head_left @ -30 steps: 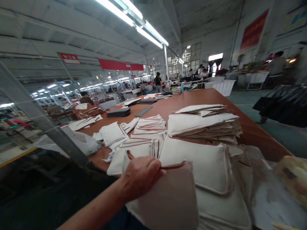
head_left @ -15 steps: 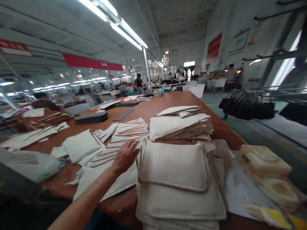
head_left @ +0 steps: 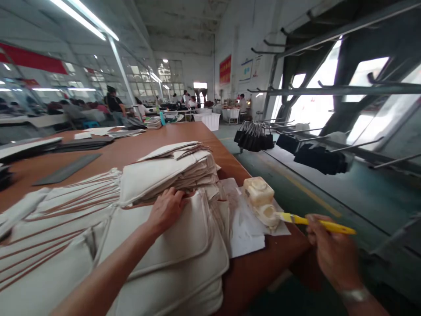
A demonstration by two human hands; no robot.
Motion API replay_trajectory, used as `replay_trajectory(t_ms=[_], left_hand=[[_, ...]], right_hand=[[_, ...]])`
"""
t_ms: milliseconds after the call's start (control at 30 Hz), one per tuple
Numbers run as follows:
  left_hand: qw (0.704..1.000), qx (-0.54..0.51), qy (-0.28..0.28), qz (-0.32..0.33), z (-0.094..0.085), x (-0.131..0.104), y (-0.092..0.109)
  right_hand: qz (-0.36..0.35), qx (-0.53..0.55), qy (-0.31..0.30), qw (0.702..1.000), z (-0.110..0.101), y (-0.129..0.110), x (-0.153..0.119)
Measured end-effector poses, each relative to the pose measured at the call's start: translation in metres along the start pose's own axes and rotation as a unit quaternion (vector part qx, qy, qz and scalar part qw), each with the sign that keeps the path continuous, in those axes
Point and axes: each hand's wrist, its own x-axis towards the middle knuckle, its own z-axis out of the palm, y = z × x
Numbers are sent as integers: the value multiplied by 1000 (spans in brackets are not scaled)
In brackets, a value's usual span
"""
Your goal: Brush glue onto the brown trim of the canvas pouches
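My right hand is closed around the yellow handle of a brush. The brush's head end is at the mouth of a small, glue-crusted pot, beside a yellowish plastic container. My left hand lies over the upper edge of the top cream fabric panel on the near pile, fingers curled at that edge; the fingertips are partly hidden. Just beyond it rises a second stack of cream panels. Panels with brown edges lie fanned out to the left.
White sheets lie under the pot at the brown table's right edge. A grey strip lies at left. Black pieces hang from a metal rack beyond the aisle. Several people are farther back.
The view has swung right. My left hand has moved from the fanned panels to the top edge of the near pile. My right hand has come into view with the brush at the pot.
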Motion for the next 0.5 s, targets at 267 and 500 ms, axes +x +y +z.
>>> replay_trajectory(t_ms=[267,500], left_hand=[[996,83,-13,0,-10,-4,12],[996,32,-85,-21,-20,-6,14]], right_hand=[[-123,-166,-147,967,49,70,65],[-155,-184,-159,958,49,74,69]])
